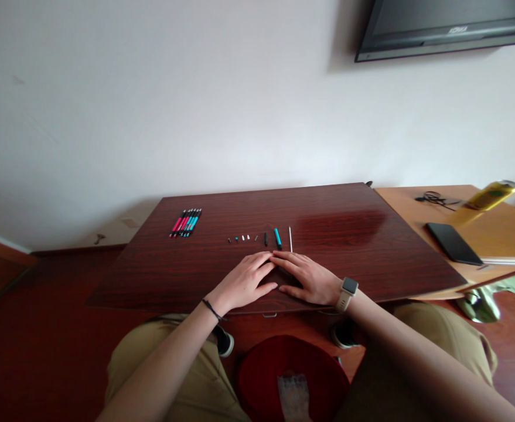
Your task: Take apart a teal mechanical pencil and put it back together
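My left hand (pixel 249 278) and my right hand (pixel 306 276) lie flat near the table's front edge, fingertips meeting, fingers stretched, nothing held. Just beyond them, a row of pen parts runs across the dark red table (pixel 327 211): a white refill (pixel 290 239), a teal barrel (pixel 278 238), a black piece (pixel 266 239), a tiny spring-like piece (pixel 256 238), two small white pieces (pixel 245 238), a small teal piece (pixel 236 239) and a tiny dark piece (pixel 229 240). Several pink and teal pens (pixel 186 223) lie side by side at the left.
On the lighter desk at right are a black phone (pixel 454 243), a dark cable (pixel 435 199) and a yellow can (pixel 490 195). A red round stool (pixel 257 375) bearing a clear packet (pixel 293 395) stands between my legs. A screen (pixel 450 29) hangs on the wall.
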Demonstrator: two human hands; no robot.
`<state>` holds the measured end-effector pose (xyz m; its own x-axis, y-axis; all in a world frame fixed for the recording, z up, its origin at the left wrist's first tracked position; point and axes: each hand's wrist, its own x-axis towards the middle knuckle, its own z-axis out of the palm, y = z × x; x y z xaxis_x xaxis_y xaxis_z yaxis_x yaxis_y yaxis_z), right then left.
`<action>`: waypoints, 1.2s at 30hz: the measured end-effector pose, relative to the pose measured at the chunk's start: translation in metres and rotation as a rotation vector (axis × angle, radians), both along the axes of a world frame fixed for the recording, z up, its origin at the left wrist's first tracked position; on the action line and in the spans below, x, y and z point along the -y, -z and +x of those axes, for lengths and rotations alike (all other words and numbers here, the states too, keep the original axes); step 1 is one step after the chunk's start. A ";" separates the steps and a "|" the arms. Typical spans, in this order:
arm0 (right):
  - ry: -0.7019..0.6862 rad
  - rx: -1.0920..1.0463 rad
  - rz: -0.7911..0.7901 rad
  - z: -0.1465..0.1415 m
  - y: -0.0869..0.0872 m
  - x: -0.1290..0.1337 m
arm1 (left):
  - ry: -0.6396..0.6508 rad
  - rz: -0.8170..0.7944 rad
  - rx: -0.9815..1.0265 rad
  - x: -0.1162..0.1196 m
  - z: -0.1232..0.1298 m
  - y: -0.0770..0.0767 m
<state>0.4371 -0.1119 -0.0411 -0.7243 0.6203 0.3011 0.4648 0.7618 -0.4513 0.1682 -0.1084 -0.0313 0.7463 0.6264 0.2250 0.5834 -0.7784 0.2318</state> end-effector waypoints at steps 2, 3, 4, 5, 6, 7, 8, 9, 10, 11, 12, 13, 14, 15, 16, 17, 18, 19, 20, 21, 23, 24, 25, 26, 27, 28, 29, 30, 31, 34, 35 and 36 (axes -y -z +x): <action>0.002 -0.004 -0.002 0.000 0.000 0.000 | 0.002 -0.001 0.004 0.000 0.000 0.000; 0.003 -0.006 -0.003 0.000 0.000 0.000 | 0.003 -0.001 0.007 0.000 0.000 0.001; 0.003 -0.007 -0.005 0.000 0.000 0.000 | 0.004 -0.001 0.009 0.000 0.000 0.001; 0.003 -0.006 -0.005 0.000 0.000 0.000 | 0.003 0.000 0.010 0.000 0.000 0.001; 0.002 -0.004 -0.005 0.000 0.001 0.000 | 0.001 0.001 0.010 0.000 0.000 0.001; 0.001 -0.003 -0.004 0.000 0.001 0.000 | 0.000 0.000 0.010 0.000 0.000 0.001; -0.001 -0.001 -0.003 0.000 0.001 -0.001 | -0.001 -0.001 0.011 0.000 0.000 0.001; -0.003 0.001 -0.002 0.000 0.002 -0.001 | -0.002 -0.004 0.011 0.000 0.000 0.001; -0.004 0.002 -0.001 0.000 0.002 -0.001 | -0.002 -0.006 0.011 0.000 0.000 0.001; -0.006 0.002 0.001 0.000 0.002 -0.001 | -0.003 -0.007 0.010 0.000 0.000 0.001; -0.007 0.001 0.001 0.000 0.002 -0.001 | -0.002 -0.007 0.007 0.000 0.000 0.000; -0.007 0.000 0.002 0.000 0.002 -0.001 | -0.002 -0.005 0.004 0.000 0.000 0.000; -0.007 -0.001 0.002 0.000 0.002 -0.001 | -0.002 -0.004 -0.001 0.000 0.000 0.000; -0.007 -0.002 0.002 0.000 0.002 -0.001 | -0.002 -0.002 -0.004 0.000 0.000 -0.001; -0.007 -0.001 0.003 0.000 0.002 -0.001 | -0.002 -0.001 -0.007 0.000 0.000 -0.001; -0.008 -0.001 0.003 0.000 0.002 -0.001 | -0.001 -0.001 -0.008 0.000 0.000 -0.001; -0.008 -0.001 0.004 0.000 0.002 -0.001 | -0.001 -0.001 -0.006 0.000 0.000 -0.001; -0.007 -0.001 0.004 0.000 0.002 -0.001 | 0.000 -0.001 -0.003 0.000 0.000 0.000; -0.006 -0.001 0.003 0.000 0.002 -0.001 | 0.001 -0.001 -0.002 0.000 0.000 0.000; -0.005 0.000 0.002 0.000 0.002 -0.001 | 0.001 0.000 -0.002 0.000 0.000 0.000; 0.000 0.006 0.002 0.000 0.002 -0.001 | -0.001 0.003 -0.009 0.000 0.000 0.001; 0.000 0.009 0.002 0.000 0.002 -0.001 | -0.002 0.005 -0.012 0.000 -0.001 0.001; 0.000 0.010 0.002 0.000 0.002 0.000 | -0.002 0.006 -0.012 0.000 -0.001 0.001; 0.000 0.008 0.002 0.000 0.001 0.000 | -0.002 0.006 -0.009 0.000 -0.001 0.001; 0.000 0.003 0.001 0.000 0.001 0.000 | -0.001 0.004 -0.003 0.000 -0.001 0.002; -0.001 -0.002 0.001 0.000 0.001 0.000 | 0.000 0.002 0.004 0.000 0.000 0.001; -0.001 -0.007 0.001 0.000 0.001 0.000 | 0.001 0.001 0.008 0.000 0.000 0.001; 0.000 -0.010 0.001 0.000 0.000 0.000 | 0.002 -0.001 0.010 0.000 0.000 0.001; 0.000 -0.010 0.001 0.000 0.000 0.000 | 0.003 -0.002 0.011 0.000 0.000 0.001; 0.000 -0.006 -0.001 0.000 0.001 0.000 | 0.000 -0.002 0.002 0.000 0.000 0.000; 0.001 -0.003 0.000 0.000 0.001 0.000 | -0.002 -0.003 0.000 0.000 0.000 0.000; 0.002 0.001 0.000 0.000 0.001 0.000 | -0.003 -0.004 -0.001 0.000 0.000 0.000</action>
